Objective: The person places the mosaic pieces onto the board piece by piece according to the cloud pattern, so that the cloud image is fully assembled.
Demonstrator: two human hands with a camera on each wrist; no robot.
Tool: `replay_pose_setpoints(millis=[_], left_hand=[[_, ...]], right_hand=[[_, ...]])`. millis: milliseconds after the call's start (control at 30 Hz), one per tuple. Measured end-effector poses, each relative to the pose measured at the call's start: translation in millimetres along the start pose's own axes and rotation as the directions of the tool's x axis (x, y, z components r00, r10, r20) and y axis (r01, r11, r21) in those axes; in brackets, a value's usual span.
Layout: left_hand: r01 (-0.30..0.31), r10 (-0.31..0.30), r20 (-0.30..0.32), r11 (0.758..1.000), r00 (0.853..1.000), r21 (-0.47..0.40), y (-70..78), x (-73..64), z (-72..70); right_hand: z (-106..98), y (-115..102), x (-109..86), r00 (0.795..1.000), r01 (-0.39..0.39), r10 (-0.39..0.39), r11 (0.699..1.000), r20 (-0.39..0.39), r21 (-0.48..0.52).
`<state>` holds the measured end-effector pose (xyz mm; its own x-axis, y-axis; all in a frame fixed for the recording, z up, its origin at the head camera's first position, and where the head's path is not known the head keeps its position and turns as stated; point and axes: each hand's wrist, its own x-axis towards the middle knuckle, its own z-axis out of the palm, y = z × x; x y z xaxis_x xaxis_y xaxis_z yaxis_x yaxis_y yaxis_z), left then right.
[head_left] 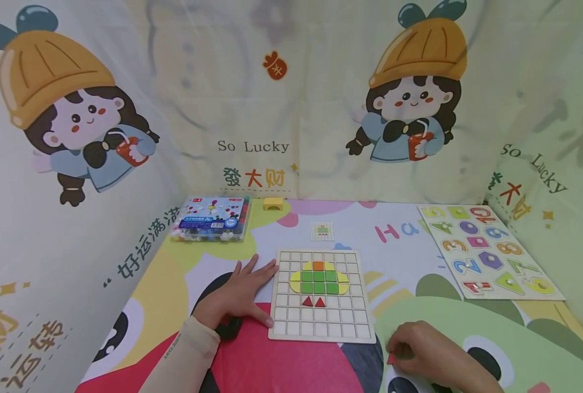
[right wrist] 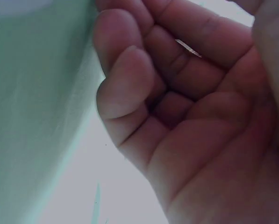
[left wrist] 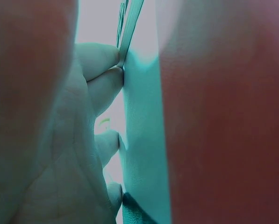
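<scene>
The left hand (head_left: 237, 297) lies flat on the tabletop (head_left: 419, 256), fingers (head_left: 264, 268) straight and spread, their tips touching the left edge of the wooden grid board (head_left: 320, 325). The thumb reaches along the board's lower left side. The left wrist view shows the same fingers (left wrist: 104, 86) extended, tips pressed against a thin edge; they grasp nothing.

The right hand (head_left: 431, 352) rests on the tabletop just below and to the right of the board's near right corner. Its fingers are curled down over a small red piece (head_left: 391, 358), of which only a corner shows at the fingertips. In the right wrist view the fingers (right wrist: 125, 84) are bent inward toward the palm; the piece itself is hidden there, so whether it is pinched or merely covered cannot be told.

On the board, coloured tiles fill the middle squares: an orange tile (head_left: 318, 266) on top, green tiles (head_left: 319, 282) flanked by yellow curved pieces (head_left: 295, 282), and two red triangles (head_left: 313, 302) below them.

Behind the board lies a small pattern card (head_left: 323, 231). Farther back left sits a clear plastic box of pieces (head_left: 211, 219), with a yellow block (head_left: 273, 203) beside it. A number puzzle board (head_left: 490, 251) lies on the right.
</scene>
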<state>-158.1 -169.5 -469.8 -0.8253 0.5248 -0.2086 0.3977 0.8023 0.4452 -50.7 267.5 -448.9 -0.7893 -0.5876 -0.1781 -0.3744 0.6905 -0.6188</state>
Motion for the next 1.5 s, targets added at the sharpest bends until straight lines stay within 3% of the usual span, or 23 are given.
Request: replay_pose_setpoints(millis=[300,533,633,833,1000,1333,1500], left_hand=[[0.002,-0.002,-0.006,1.000,1.000,-0.003,0.6,-1.3,-0.1],[0.004,-0.004,-0.006,1.000,1.000,-0.005,1.2,-2.7,-0.7],[0.008,-0.008,-0.005,1.000,1.000,-0.004,1.2,-3.4,-0.8],[0.014,-0.014,0.001,1.000,1.000,-0.016,0.7,-4.4,0.1],[0.011,-0.010,0.000,1.000,1.000,-0.029,0.4,-4.3,1.5],[0.002,-0.002,0.009,1.000,1.000,-0.011,1.8,-3.8,-0.9],[0.001,-0.001,0.007,1.000,1.000,-0.010,1.6,-2.8,-1.5]], right_hand=[[1.4,3.1,0.4,0.994,0.097,-0.098,0.995,-0.054,-0.037],[-8.3,15.7,-1.8,0.943,0.224,-0.247,0.967,-0.222,-0.125],[-17.3,18.6,1.3,0.932,0.199,-0.242,0.964,-0.269,-0.176],[-30.8,10.2,20.0,0.945,0.092,-0.159,0.968,-0.287,-0.231],[-34.8,-3.7,43.3,0.951,0.073,-0.144,0.964,-0.275,-0.254],[-25.8,-34.4,95.6,0.964,0.024,-0.081,0.975,-0.254,-0.220],[-15.4,-45.3,114.9,0.968,0.036,-0.087,0.976,-0.235,-0.214]])
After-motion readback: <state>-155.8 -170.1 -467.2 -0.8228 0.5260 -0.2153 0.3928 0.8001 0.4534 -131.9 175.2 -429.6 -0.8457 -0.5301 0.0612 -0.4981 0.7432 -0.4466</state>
